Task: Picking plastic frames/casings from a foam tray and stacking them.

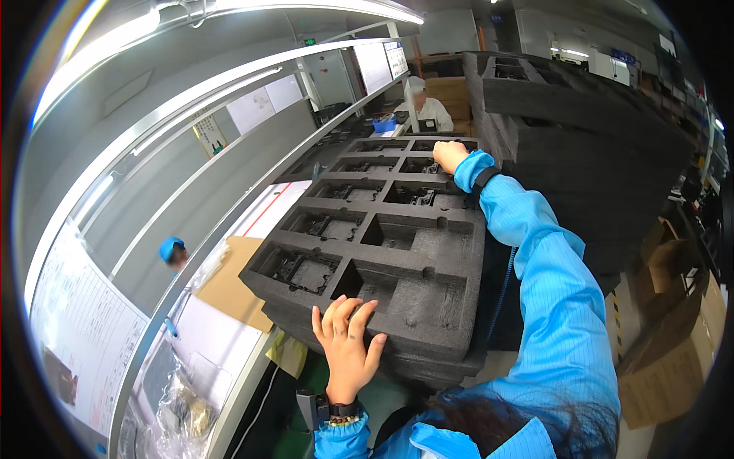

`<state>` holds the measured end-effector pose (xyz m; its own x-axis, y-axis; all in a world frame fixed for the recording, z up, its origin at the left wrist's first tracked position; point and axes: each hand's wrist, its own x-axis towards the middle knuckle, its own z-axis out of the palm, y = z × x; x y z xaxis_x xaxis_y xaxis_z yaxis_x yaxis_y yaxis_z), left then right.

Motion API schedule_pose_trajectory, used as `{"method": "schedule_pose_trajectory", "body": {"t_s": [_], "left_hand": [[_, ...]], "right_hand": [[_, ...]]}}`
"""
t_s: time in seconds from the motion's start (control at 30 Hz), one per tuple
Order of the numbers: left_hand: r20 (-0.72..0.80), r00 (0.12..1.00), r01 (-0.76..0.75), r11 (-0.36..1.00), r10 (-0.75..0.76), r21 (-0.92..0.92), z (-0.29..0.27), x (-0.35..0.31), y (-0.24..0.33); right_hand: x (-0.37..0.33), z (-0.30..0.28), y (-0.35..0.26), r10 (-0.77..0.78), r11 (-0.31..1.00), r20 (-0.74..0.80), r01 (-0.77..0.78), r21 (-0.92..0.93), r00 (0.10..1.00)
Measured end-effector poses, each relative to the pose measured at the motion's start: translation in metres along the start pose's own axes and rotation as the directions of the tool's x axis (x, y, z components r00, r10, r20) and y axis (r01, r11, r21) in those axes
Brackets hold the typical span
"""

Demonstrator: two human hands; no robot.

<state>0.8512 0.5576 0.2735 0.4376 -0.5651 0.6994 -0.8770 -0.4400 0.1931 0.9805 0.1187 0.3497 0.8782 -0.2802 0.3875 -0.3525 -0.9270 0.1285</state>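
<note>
A black foam tray with two columns of rectangular compartments lies in front of me. My left hand rests on its near edge, fingers spread and holding nothing. My right hand reaches to the far right compartments, its fingers curled downward; whatever they pinch is hidden. Black frame-like parts sit in the left column. On the right side, a similar black part lies in the third compartment from me, while the two nearest compartments show bare foam.
Stacked black foam blocks rise at the right. Left of the tray, a bench holds cardboard and clear plastic bags behind a metal rail. Open cardboard boxes stand at lower right. A person in white sits beyond the tray; another person's blue cap shows left.
</note>
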Motion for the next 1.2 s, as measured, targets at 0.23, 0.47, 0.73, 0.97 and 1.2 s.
{"method": "schedule_pose_trajectory", "body": {"t_s": [0.23, 0.47, 0.73, 0.97, 1.2], "left_hand": [[0.008, 1.000, -0.015, 1.000, 0.015, -0.011, 0.001, -0.004, -0.002], [-0.004, 1.000, -0.016, 0.999, 0.016, 0.034, 0.005, -0.002, 0.003], [0.038, 0.999, -0.037, 0.999, 0.038, -0.018, 0.001, 0.012, 0.002], [-0.014, 0.999, -0.035, 0.999, 0.034, -0.038, -0.004, 0.007, -0.002], [-0.053, 0.998, -0.048, 0.997, 0.044, -0.063, 0.000, 0.008, 0.003]], "right_hand": [[0.018, -0.068, -0.013, 0.065, 0.997, 0.173, -0.057, -0.050, 0.983], [0.026, -0.086, -0.015, 0.105, 0.994, 0.054, -0.103, -0.043, 0.993], [0.014, -0.115, 0.001, 0.120, 0.991, -0.136, -0.111, 0.070, 0.983], [-0.037, -0.142, -0.007, -0.272, 0.738, -0.176, 0.322, 0.594, 0.946], [-0.094, -0.056, -0.006, -0.199, 0.903, -0.014, 0.189, 0.385, 0.980]]}}
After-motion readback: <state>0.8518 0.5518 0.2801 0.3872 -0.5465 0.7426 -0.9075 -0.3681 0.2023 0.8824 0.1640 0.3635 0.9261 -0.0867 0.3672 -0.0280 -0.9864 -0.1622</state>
